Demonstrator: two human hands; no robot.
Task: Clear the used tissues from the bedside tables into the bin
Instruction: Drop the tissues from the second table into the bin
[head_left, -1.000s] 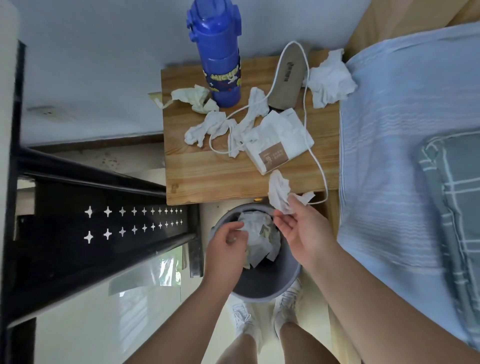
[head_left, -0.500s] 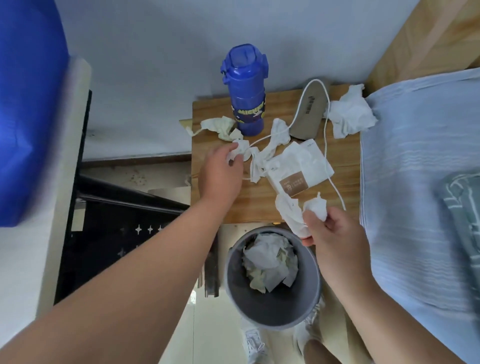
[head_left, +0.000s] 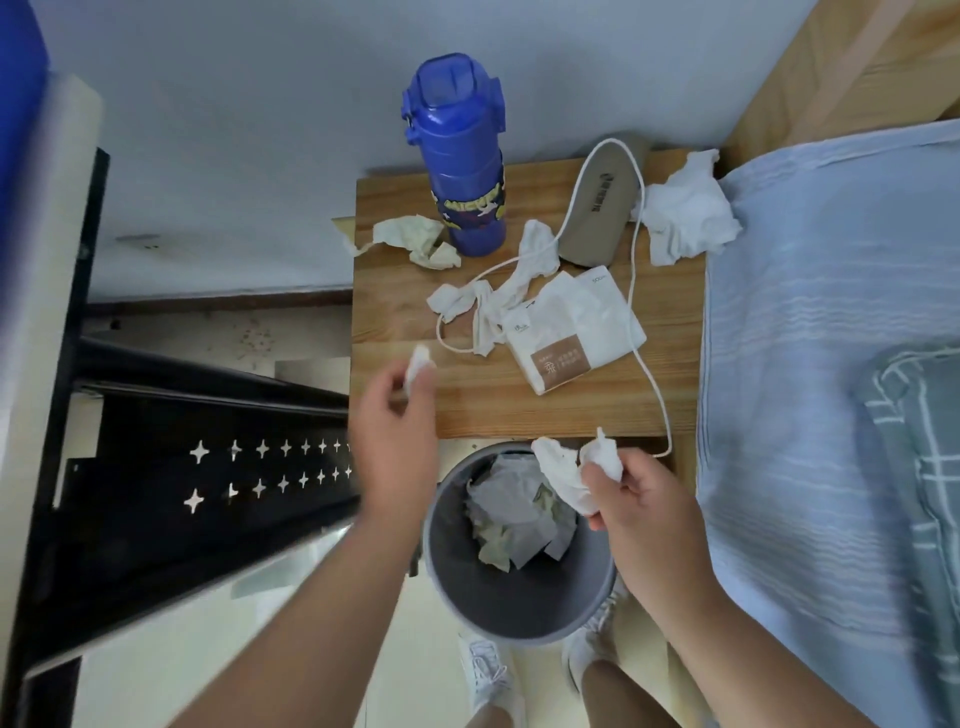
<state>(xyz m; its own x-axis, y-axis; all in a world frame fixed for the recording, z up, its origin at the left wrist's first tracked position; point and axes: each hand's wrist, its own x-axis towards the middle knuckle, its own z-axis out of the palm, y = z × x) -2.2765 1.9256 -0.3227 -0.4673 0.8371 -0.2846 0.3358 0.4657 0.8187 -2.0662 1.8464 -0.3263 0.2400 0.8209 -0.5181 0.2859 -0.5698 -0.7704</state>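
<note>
A grey bin (head_left: 524, 618) holding crumpled tissues stands on the floor below the front edge of the wooden bedside table (head_left: 395, 332). My right hand (head_left: 628, 499) grips a crumpled white tissue (head_left: 566, 473) above the bin's far right rim. My left hand (head_left: 395, 415) pinches a small white tissue (head_left: 418, 364) over the table's front left corner. Loose tissues remain on the table: a yellowish one (head_left: 415, 241) beside the bottle, twisted white ones (head_left: 493, 296) in the middle, and a big wad (head_left: 685, 213) at the back right.
A tall blue bottle (head_left: 462, 156), a grey insole (head_left: 602, 202), a white cable (head_left: 636, 291) and a tissue pack (head_left: 571, 332) share the table. A bed with a blue sheet (head_left: 831, 364) borders the right. A black metal frame (head_left: 182, 457) lies left.
My left hand has drawn back from the table's middle toward the front left corner with a small tissue in it. My right hand has stayed over the bin with its tissue.
</note>
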